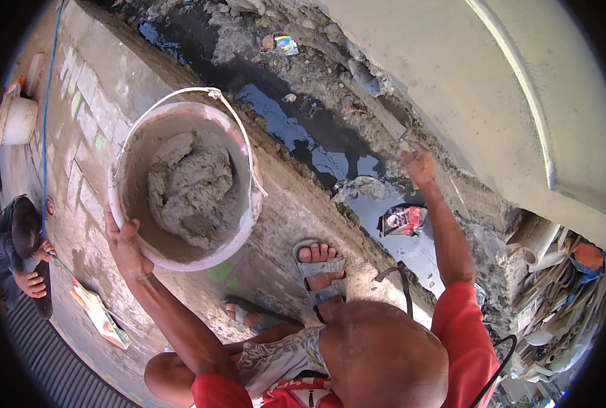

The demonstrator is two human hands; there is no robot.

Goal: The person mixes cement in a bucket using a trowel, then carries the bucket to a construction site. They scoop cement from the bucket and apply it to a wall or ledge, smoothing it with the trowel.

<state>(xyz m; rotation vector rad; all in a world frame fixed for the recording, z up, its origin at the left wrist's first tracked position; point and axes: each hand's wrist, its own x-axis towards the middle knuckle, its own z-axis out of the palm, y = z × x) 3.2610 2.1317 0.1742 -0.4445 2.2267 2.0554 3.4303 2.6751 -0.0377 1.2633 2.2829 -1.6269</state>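
My left hand [127, 248] grips the lower left rim of a pale plastic bucket [254, 216], thumb on the rim and fingers outside. Wet grey mortar [192, 187] lies heaped inside, and the bucket's thin white handle [245, 129] arches over the far side. Out to the right, my right hand [418, 165] is closed round the handle of a trowel [388, 122]. Its blade points up and left along the rough base of the wall [466, 88], above the ditch. The blade's edges are hard to make out against the grey ground.
A ditch of dark water [275, 115] with litter, including a red and black packet [403, 220], runs between the paved ledge [282, 183] and the wall. My sandalled foot [322, 272] stands by its edge. At left are another person's hand [30, 284], a blue hose [46, 115] and a white bucket [18, 122].
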